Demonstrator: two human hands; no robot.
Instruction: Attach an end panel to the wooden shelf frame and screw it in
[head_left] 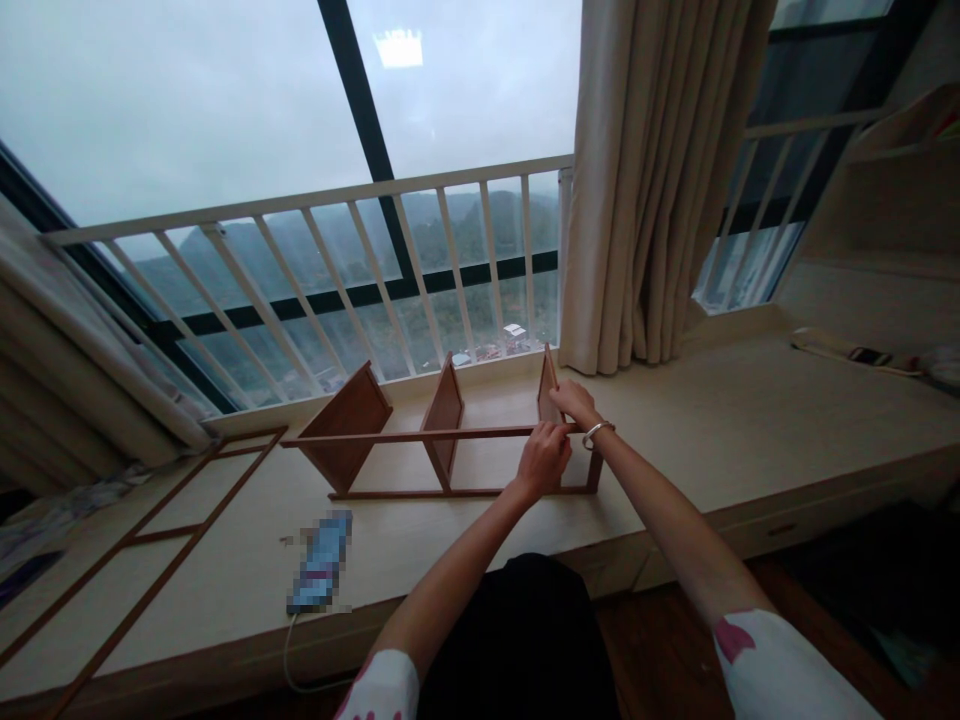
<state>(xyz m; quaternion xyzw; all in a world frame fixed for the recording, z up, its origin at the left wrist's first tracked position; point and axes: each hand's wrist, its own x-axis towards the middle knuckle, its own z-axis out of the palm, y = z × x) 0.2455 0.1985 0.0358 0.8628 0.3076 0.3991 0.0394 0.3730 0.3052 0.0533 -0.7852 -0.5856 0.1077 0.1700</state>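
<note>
Both forearms reach forward and converge above a pale, smooth window ledge (pixel 712 430), on which a brown wooden frame (pixel 444 415) rests. The left hand (pixel 545 458) is curled about the narrow, straight upper rail (pixel 420 436) near its right end; the right hand (pixel 576 402), a bangle (pixel 595 429) at its wrist, grips the edge of the thin, flat end panel (pixel 547 395).
</note>
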